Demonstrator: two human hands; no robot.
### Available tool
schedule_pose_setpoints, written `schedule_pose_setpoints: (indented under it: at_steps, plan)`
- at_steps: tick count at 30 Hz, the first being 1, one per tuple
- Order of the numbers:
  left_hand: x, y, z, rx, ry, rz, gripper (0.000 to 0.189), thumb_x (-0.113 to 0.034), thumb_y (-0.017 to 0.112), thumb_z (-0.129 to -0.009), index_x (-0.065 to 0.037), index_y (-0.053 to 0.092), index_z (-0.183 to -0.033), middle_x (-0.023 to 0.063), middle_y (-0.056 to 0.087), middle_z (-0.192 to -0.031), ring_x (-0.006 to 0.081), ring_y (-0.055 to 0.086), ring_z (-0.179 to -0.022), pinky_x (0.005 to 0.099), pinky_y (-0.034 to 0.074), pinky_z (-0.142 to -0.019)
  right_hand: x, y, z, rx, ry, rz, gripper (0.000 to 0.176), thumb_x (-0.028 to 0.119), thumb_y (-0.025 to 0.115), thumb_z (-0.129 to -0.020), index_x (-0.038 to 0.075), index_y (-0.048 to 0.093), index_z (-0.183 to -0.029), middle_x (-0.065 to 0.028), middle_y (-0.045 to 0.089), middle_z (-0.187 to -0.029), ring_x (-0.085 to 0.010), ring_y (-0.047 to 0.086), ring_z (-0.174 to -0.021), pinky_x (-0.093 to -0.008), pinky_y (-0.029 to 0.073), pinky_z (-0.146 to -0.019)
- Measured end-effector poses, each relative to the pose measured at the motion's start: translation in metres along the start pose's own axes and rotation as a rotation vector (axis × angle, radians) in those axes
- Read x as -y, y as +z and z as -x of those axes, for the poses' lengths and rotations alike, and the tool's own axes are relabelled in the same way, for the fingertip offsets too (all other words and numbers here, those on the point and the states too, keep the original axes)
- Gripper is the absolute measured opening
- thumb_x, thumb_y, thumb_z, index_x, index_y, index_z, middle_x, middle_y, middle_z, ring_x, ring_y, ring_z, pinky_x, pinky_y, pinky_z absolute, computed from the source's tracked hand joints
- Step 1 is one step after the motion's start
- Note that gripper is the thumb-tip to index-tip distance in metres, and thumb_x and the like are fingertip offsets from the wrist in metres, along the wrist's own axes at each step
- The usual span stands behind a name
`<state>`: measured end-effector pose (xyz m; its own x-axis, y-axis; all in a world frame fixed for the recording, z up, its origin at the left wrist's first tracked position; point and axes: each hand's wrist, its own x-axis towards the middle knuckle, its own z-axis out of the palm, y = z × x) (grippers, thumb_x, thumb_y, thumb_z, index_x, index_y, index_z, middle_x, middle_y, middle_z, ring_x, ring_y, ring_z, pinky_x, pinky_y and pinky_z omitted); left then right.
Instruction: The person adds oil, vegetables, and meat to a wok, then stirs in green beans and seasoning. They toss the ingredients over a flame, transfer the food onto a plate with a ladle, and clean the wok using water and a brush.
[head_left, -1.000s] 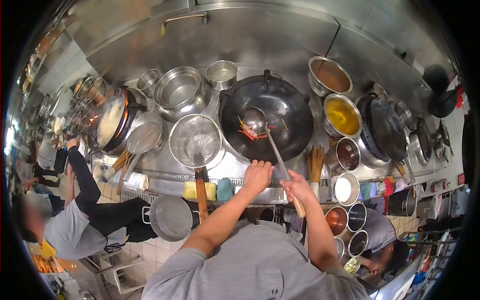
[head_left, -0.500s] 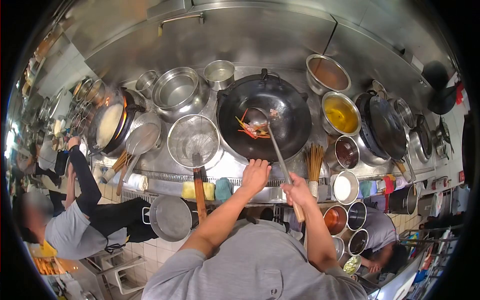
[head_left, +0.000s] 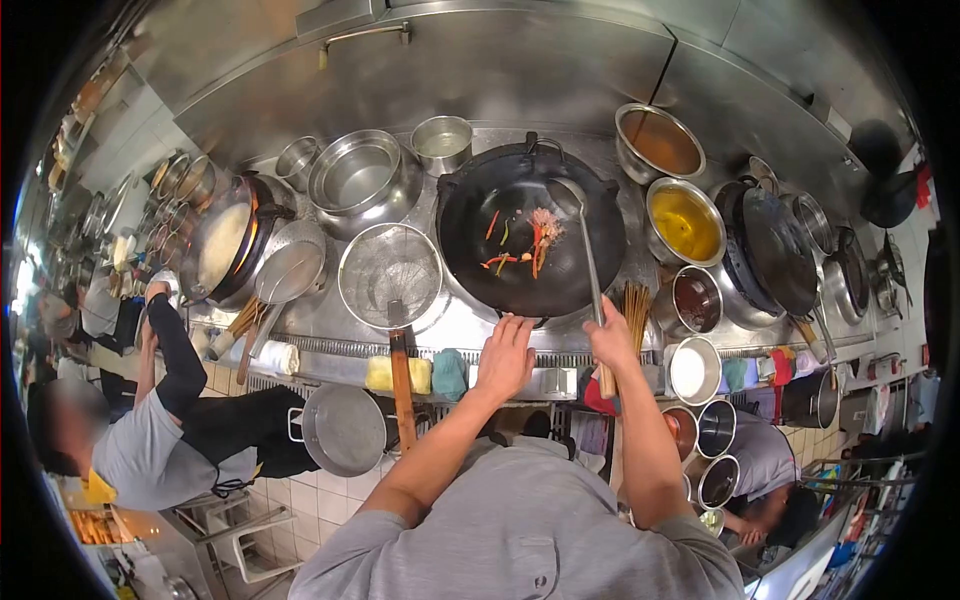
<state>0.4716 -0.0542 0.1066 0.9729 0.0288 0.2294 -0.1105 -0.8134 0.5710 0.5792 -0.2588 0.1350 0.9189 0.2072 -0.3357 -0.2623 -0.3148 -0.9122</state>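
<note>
A black wok sits on the range in front of me. Red and yellow-green strips lie in its middle beside a pinkish minced clump. My left hand is at the near rim, its fingers over the wok's near handle; the fingertips are partly hidden. In my right hand is the wooden grip of a ladle, closed around it. The ladle's bowl rests on the wok's far right inner wall, apart from the food.
A wire strainer lies left of the wok. At right stand a bowl of yellow oil, a pot of dark sauce and a bamboo brush. A co-worker is at the left wok; another person bends at lower right.
The ladle has swung from the food to the wok's far right side, with my right hand moving up and right. The strips and mince are more spread out. My left hand stays at the rim.
</note>
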Motion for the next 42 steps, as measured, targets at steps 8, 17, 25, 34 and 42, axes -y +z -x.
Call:
schedule_pose_setpoints:
  at_steps: [8,17,25,34,42]
  plan:
    - [0.002,-0.001,-0.001,-0.009,0.032,0.014,0.058,-0.007,0.071,-0.084,0.001,0.053,-0.138,0.0204,0.055,-0.138,0.0431,0.047,-0.135,0.0502,0.044,-0.112,0.019,0.018,0.055,0.289,0.287,-0.449,0.068,-0.002,0.063,-0.092,0.017,0.044,-0.155,0.0007,0.049,-0.061,-0.0105,0.043,-0.041,-0.0298,0.038,-0.036]
    - [0.001,0.000,0.000,-0.047,0.037,-0.001,0.055,-0.004,0.070,-0.083,-0.003,0.058,-0.137,0.0196,0.057,-0.136,0.0420,0.050,-0.133,0.0492,0.046,-0.110,0.004,0.011,0.034,0.149,0.179,-0.279,0.074,-0.001,0.063,-0.092,0.014,0.037,-0.159,0.0006,0.050,-0.062,-0.0105,0.044,-0.041,-0.0298,0.038,-0.036]
    - [0.003,-0.002,-0.008,-0.063,0.052,0.011,0.049,-0.003,0.069,-0.083,-0.003,0.063,-0.131,0.0179,0.063,-0.127,0.0393,0.056,-0.125,0.0486,0.048,-0.106,-0.008,0.023,0.043,0.123,0.272,-0.435,0.080,0.000,0.064,-0.090,0.012,0.032,-0.162,-0.0010,0.052,-0.063,-0.0130,0.046,-0.040,-0.0322,0.039,-0.036]
    - [0.005,-0.005,-0.007,-0.061,0.066,0.034,0.050,-0.002,0.068,-0.082,-0.003,0.064,-0.131,0.0170,0.062,-0.125,0.0383,0.056,-0.123,0.0476,0.050,-0.104,0.004,0.027,0.048,0.359,0.399,-0.561,0.076,-0.001,0.063,-0.091,0.015,0.035,-0.159,0.0010,0.049,-0.063,-0.0102,0.043,-0.041,-0.0309,0.039,-0.037]
    - [0.004,-0.007,-0.004,-0.039,0.047,0.026,0.051,-0.001,0.068,-0.081,-0.004,0.064,-0.132,0.0166,0.062,-0.125,0.0372,0.056,-0.122,0.0471,0.051,-0.102,-0.007,0.007,-0.005,0.048,0.080,-0.173,0.074,0.001,0.062,-0.089,0.012,0.040,-0.159,-0.0017,0.054,-0.065,-0.0130,0.047,-0.042,-0.0319,0.040,-0.037]
